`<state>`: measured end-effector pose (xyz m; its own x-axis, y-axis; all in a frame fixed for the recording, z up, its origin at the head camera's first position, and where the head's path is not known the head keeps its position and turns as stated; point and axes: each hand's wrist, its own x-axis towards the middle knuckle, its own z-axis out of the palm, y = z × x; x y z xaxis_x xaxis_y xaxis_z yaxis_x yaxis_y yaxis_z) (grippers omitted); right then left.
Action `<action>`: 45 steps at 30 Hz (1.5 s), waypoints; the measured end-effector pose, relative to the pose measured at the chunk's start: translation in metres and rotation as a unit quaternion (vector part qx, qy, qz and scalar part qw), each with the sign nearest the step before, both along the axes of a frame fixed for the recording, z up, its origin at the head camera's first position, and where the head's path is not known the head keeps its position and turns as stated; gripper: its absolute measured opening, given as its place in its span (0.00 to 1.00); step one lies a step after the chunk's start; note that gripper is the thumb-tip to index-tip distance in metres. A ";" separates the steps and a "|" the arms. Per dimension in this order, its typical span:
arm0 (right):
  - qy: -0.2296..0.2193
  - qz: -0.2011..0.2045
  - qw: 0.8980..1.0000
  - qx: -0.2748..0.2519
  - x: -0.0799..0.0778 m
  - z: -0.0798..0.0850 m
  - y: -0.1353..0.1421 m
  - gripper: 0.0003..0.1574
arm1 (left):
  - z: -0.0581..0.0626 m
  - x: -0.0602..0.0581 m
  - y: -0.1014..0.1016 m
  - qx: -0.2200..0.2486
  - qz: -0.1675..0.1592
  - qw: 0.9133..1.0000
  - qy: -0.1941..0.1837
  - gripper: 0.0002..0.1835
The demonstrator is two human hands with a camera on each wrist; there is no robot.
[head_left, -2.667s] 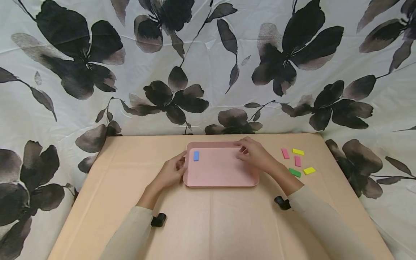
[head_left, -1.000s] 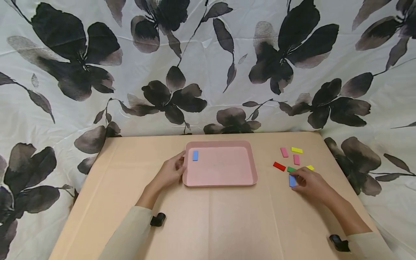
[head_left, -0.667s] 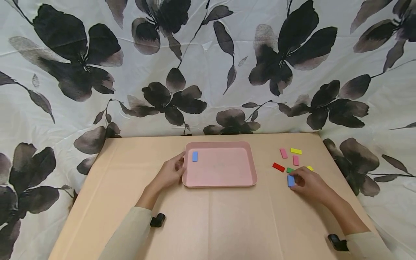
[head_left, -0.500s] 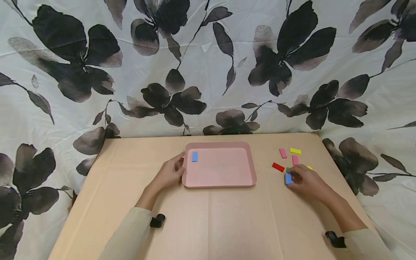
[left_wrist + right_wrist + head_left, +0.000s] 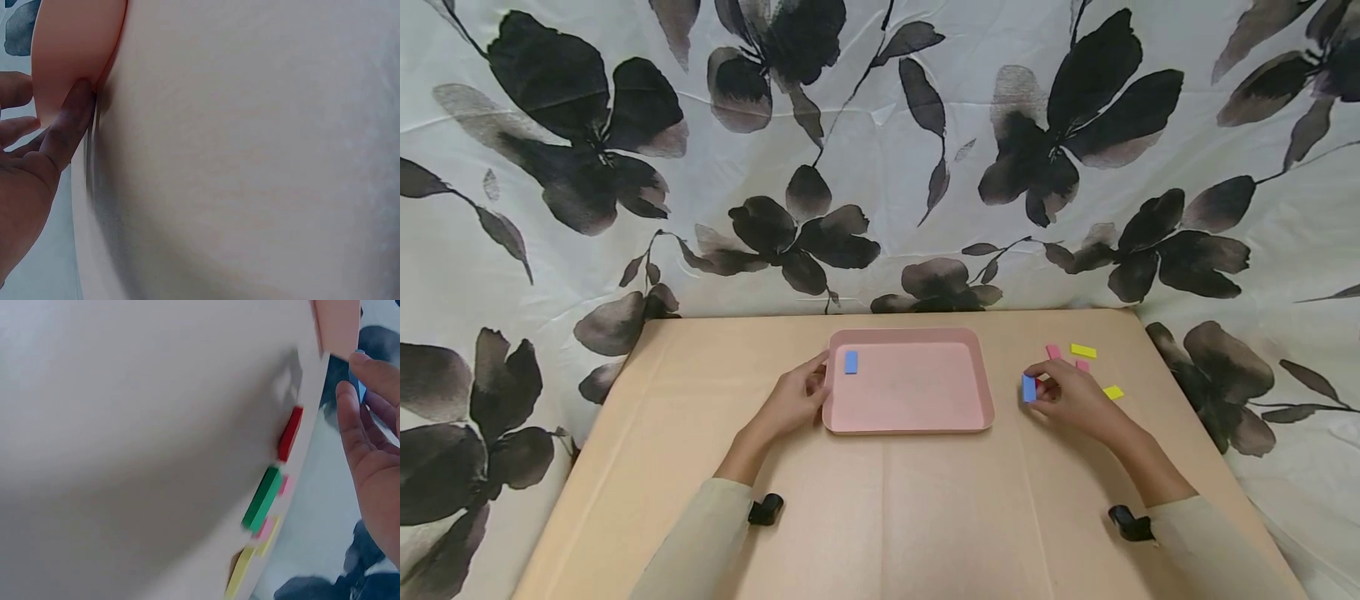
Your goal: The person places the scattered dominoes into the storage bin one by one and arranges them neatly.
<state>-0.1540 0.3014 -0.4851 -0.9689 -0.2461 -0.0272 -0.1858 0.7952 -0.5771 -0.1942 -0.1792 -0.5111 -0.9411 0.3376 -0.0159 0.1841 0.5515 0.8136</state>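
A pink rectangular tray lies on the table, with one small blue block inside near its left end. My left hand holds the tray's left side; in the left wrist view a thumb presses the tray wall while fingers touch the rim. To the right of the tray, my right hand pinches a second blue block between thumb and fingertips, above the table. The right wrist view shows a red block and a green block below that hand; in the head view it mostly covers them.
Beyond the right hand lie two pink blocks and two yellow blocks, partly overlapped by the hand. The beige table ends at a white cloth with dark flowers. Black wrist cameras sit at both sleeves.
My right hand went from over the tray to the blocks at the right, took hold of a blue block, and has carried it left toward the tray. The left hand stays at the tray.
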 end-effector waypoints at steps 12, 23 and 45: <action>0.000 0.045 0.999 -0.011 -0.031 0.014 -0.051 0.30 | 0.000 -0.001 0.000 -0.004 0.000 1.000 0.000 0.36; 0.005 0.099 0.995 -0.023 -0.057 0.019 -0.112 0.27 | 0.000 0.000 -0.003 -0.002 -0.002 1.000 -0.002 0.37; -0.007 0.139 0.990 0.032 -0.085 0.012 -0.194 0.27 | 0.002 0.004 -0.009 -0.002 -0.015 1.000 -0.004 0.36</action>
